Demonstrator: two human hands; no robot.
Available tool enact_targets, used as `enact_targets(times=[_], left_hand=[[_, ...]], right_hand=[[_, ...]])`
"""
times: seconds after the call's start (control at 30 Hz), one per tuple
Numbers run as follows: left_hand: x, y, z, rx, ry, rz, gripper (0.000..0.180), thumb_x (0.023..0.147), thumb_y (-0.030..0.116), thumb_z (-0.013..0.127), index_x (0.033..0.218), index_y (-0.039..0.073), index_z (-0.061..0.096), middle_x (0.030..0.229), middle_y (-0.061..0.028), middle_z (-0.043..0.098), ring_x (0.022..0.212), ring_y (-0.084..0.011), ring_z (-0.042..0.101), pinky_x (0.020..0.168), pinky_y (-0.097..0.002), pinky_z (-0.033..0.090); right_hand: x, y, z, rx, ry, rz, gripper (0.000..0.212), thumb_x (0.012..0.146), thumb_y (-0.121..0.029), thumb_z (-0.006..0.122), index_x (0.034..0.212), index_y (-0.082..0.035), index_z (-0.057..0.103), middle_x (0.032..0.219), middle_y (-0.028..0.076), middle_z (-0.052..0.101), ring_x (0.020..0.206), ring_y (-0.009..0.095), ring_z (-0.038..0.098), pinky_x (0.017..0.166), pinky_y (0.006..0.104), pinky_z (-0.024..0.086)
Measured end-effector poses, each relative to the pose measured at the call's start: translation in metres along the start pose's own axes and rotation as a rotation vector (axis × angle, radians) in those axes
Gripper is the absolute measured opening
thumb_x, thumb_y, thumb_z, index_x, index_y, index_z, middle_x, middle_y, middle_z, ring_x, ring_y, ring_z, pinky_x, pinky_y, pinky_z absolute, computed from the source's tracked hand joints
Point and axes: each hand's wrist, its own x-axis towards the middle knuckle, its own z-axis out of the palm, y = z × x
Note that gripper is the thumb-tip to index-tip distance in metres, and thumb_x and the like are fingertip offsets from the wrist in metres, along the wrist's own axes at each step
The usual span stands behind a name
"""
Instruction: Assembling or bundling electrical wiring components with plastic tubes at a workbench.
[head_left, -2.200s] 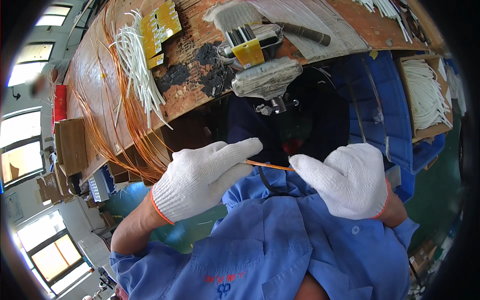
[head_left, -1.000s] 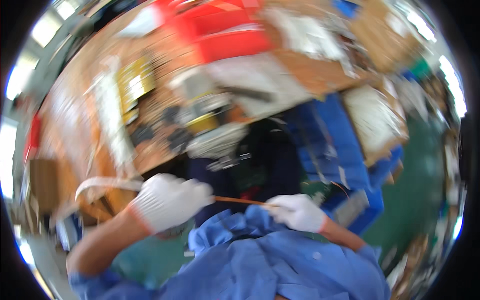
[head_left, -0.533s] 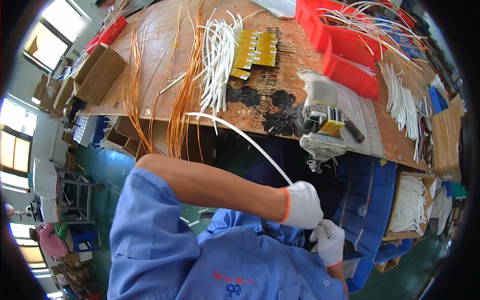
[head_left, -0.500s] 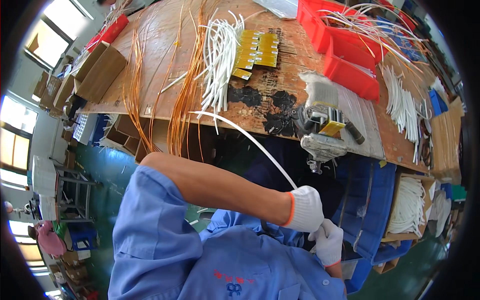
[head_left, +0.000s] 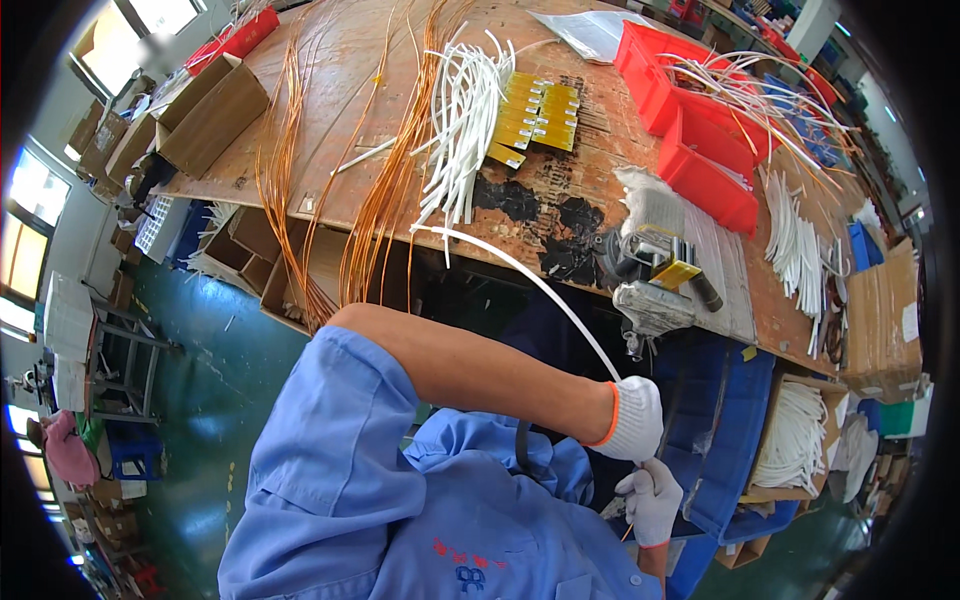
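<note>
Both of my hands wear white gloves with orange cuffs. My left hand is closed around the lower end of a long white tube, which curves up and left to the table edge. Just below it, my right hand has its fingers curled together. A short piece of thin copper-coloured wire pokes out under those fingers. How the wire runs between the two hands is hidden by the gloves. A bundle of similar white tubes lies on the table beyond.
Long copper-coloured wires hang over the edge of the wooden table. Yellow labelled pieces lie beside the tubes. A vise is mounted at the front edge, near red bins. Below right stand a blue bin and a box of tubes.
My right hand has moved slightly down, away from my left, and the wire end now shows below it. My left hand keeps its grip on the tube. The whole view has shifted a little.
</note>
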Motion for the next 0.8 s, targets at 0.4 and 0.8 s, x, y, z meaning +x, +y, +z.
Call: enact_targets(times=[0.4, 0.8], left_hand=[[-0.036, 0.040, -0.057, 0.096, 0.384, -0.348, 0.011, 0.081, 0.018, 0.074, 0.075, 0.009, 0.076, 0.082, -0.0068, 0.060, 0.065, -0.0251, 0.070, 0.043, -0.0380, 0.052], [-0.070, -0.057, -0.082, -0.223, 0.753, -1.067, 0.030, 0.103, 0.013, 0.071, 0.133, 0.011, 0.069, 0.076, -0.0175, 0.073, 0.067, -0.0351, 0.076, 0.063, -0.0440, 0.059]], right_hand=[[0.022, -0.087, -0.008, -0.527, 0.132, -0.708, 0.019, 0.090, 0.009, 0.069, 0.106, 0.003, 0.077, 0.082, 0.014, 0.075, 0.068, 0.021, 0.071, 0.065, 0.0335, 0.055], [0.211, -0.260, 0.012, -0.507, -0.296, -0.807, 0.015, 0.096, -0.009, 0.076, 0.108, 0.000, 0.078, 0.095, 0.017, 0.078, 0.085, 0.029, 0.078, 0.076, 0.0356, 0.060]])
